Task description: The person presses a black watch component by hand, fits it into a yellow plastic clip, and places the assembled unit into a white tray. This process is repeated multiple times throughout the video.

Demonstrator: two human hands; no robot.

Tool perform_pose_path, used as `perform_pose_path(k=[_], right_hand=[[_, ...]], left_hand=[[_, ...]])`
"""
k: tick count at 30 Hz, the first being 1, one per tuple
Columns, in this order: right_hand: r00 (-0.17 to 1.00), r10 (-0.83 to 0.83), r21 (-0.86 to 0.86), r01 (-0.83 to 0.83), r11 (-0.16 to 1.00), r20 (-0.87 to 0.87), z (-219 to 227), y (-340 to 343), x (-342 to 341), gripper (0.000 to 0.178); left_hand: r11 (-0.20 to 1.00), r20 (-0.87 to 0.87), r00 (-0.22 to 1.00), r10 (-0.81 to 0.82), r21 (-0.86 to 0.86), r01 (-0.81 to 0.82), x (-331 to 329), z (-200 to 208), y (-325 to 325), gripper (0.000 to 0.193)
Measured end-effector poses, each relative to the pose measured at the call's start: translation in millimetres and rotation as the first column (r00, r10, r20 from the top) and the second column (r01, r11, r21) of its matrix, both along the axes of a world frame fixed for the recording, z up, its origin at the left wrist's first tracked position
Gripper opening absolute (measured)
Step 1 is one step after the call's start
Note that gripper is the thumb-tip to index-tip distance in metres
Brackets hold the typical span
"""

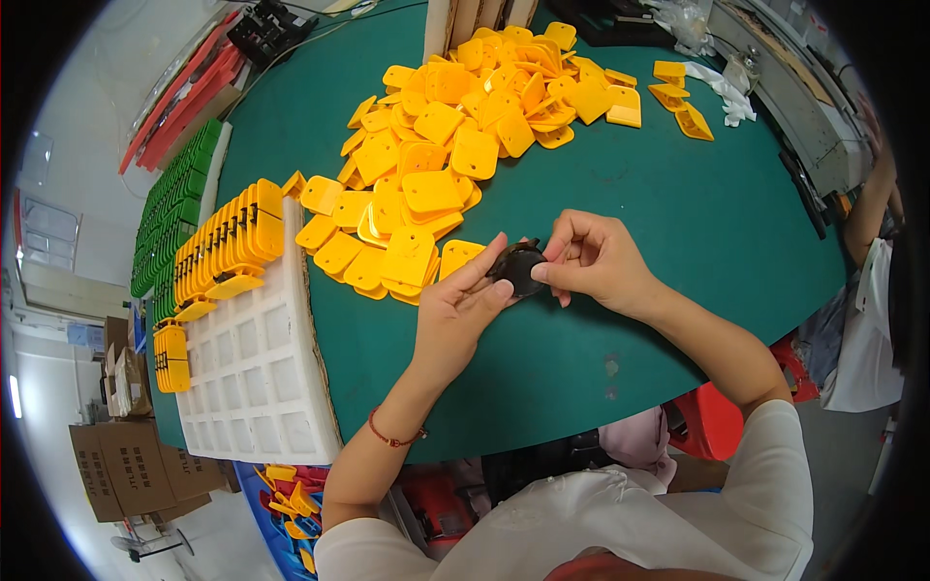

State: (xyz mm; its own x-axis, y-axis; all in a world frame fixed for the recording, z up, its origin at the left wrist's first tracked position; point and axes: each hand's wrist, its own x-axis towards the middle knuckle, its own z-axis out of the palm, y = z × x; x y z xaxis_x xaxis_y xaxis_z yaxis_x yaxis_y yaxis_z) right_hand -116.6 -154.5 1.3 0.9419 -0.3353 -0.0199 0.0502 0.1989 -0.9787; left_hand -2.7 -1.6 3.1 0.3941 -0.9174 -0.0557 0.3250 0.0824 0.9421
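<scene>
A small black rounded plastic part (520, 272) is held between both my hands over the green table (581, 368). My left hand (457, 308) grips it from the left with thumb and fingers. On the other side, my right hand (599, 259) pinches its edge between thumb and fingertips. What sits inside the part, if anything, is too dark to make out. Just beyond my left hand lies a flat yellow plastic piece (460, 256), at the near end of a large heap of similar yellow pieces (475, 153) with rounded corners and small holes.
At the left, a white compartment tray (325, 426) holds rows of yellow pieces (254, 225) with black parts. Green pieces (182, 208) stand behind it. Several yellow pieces (693, 122) lie far right by a white cloth (728, 95). Another person's arm (872, 198) shows at right.
</scene>
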Motion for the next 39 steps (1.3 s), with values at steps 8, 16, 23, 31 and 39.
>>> perform_pose_path(k=[8,16,23,31,39], right_hand=[[0.979,-0.173,-0.33,0.199,0.923,0.108,3,6,-1,0.023],[0.981,0.078,-0.704,0.073,0.706,0.18,7,0,-6,0.016],[0.956,0.099,-0.696,0.127,0.707,0.275,2,3,-7,0.016],[0.953,0.061,-0.601,0.138,0.788,0.298,-1,9,-9,0.016],[0.979,-0.028,-0.681,0.162,0.714,0.204,0,9,-6,0.018]], left_hand=[[1.0,0.124,0.992,0.006,0.009,-0.007,-3,7,-3,0.038],[0.999,0.331,0.943,-0.041,-0.014,0.048,-8,6,-4,0.032],[0.998,0.633,0.772,0.068,-0.052,-0.045,-14,8,-2,0.021],[0.993,0.597,0.794,0.114,-0.096,-0.07,-19,8,1,0.018],[0.999,0.317,0.947,-0.048,0.005,0.048,-8,0,-4,0.027]])
